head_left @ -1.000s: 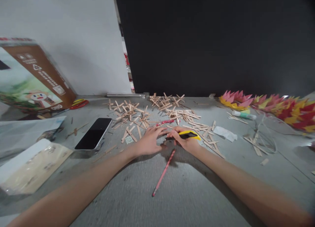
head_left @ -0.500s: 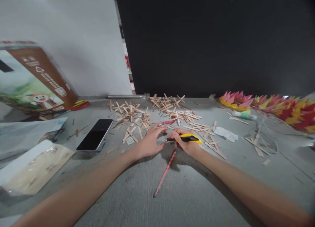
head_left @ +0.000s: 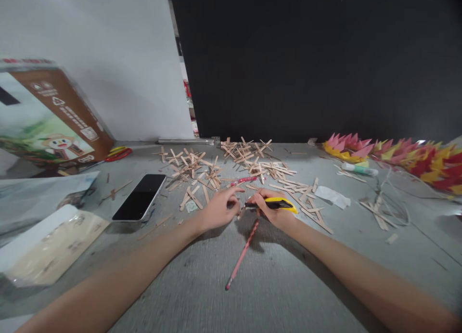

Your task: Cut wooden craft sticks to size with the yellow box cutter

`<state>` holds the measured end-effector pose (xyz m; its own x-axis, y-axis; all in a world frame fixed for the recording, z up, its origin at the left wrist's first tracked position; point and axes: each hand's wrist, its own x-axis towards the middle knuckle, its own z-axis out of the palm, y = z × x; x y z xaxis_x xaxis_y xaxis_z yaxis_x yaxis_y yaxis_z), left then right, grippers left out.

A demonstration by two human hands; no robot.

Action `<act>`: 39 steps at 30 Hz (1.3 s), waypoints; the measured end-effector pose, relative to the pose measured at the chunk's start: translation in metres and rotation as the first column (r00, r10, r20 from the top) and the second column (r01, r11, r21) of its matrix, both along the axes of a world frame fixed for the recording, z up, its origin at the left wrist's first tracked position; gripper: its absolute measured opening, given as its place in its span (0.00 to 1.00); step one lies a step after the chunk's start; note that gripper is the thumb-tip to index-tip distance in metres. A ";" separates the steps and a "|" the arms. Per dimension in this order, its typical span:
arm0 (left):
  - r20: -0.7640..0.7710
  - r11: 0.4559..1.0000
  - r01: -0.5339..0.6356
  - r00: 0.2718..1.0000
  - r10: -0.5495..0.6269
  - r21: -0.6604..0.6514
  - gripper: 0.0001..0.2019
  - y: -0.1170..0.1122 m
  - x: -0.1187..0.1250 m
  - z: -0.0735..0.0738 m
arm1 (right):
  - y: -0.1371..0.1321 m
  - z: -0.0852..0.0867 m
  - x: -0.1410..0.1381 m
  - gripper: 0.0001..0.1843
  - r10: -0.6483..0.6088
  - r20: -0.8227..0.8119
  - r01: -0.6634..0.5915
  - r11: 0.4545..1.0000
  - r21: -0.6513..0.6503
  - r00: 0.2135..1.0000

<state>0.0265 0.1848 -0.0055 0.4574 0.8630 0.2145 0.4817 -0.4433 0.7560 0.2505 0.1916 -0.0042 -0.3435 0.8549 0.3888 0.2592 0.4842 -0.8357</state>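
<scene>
My right hand grips a yellow utility knife, its dark tip pointing left toward my left hand. My left hand rests on the grey table with fingers curled, pinching a small wooden stick piece right at the knife's tip. A pink pencil lies on the table just below both hands, pointing toward me. Several wooden sticks and glued stick crosses are scattered behind the hands.
A black phone lies left of the hands. A cardboard box and plastic bags sit at far left. Red and yellow paper flowers, a glue tube and a wire lie at right. A dark panel stands behind.
My left hand's fingers have curled in from lying flat, now pinching the small stick at the knife tip. The right hand with the knife has barely moved.
</scene>
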 end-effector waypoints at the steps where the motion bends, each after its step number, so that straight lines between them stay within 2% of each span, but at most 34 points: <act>1: 0.023 0.999 0.017 1.000 -0.016 -0.041 0.23 0.000 -0.001 0.000 | 0.000 0.000 0.000 0.21 0.002 -0.002 -0.002 1.000 -0.003 1.000; 4: 0.033 0.998 0.030 0.999 -0.028 -0.050 0.24 0.003 -0.002 -0.003 | 0.000 -0.001 0.000 0.22 0.007 -0.013 -0.007 1.000 -0.006 1.000; 7: -0.054 0.993 -0.024 0.998 0.030 0.118 0.23 0.005 -0.001 -0.009 | 0.001 -0.002 0.000 0.21 0.012 -0.020 -0.012 1.000 -0.004 1.000; 10: -0.211 0.972 0.021 0.977 0.029 0.233 0.24 0.006 -0.001 -0.013 | 0.001 -0.002 0.000 0.21 0.017 -0.024 -0.017 1.000 -0.004 1.000; 13: -0.339 0.974 0.075 0.941 0.002 0.215 0.27 0.005 -0.002 -0.016 | 0.001 -0.003 0.000 0.21 0.012 -0.033 -0.012 1.000 0.000 0.999; 16: -0.382 0.976 0.058 0.924 0.027 0.210 0.28 0.004 -0.002 -0.018 | 0.001 -0.005 0.000 0.21 0.013 -0.034 -0.013 1.000 0.001 0.999; 26: -0.393 0.965 0.002 0.913 0.106 0.264 0.27 -0.001 0.003 -0.015 | 0.001 -0.008 0.003 0.18 0.008 0.010 -0.008 1.000 0.014 1.000; 32: -0.337 0.959 -0.022 0.934 0.120 0.282 0.20 0.000 0.004 -0.013 | -0.001 -0.002 0.002 0.16 0.029 0.029 -0.030 0.999 0.035 0.999; 39: -0.273 0.959 -0.043 0.954 0.123 0.281 0.12 0.000 0.004 -0.010 | -0.003 0.000 0.006 0.17 -0.034 -0.064 0.038 0.998 0.059 0.997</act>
<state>0.0309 0.1850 -0.0158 0.4629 0.8285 0.3151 0.7023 -0.5597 0.4399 0.2563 0.1883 -0.0039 -0.2865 0.8408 0.4593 0.2254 0.5251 -0.8207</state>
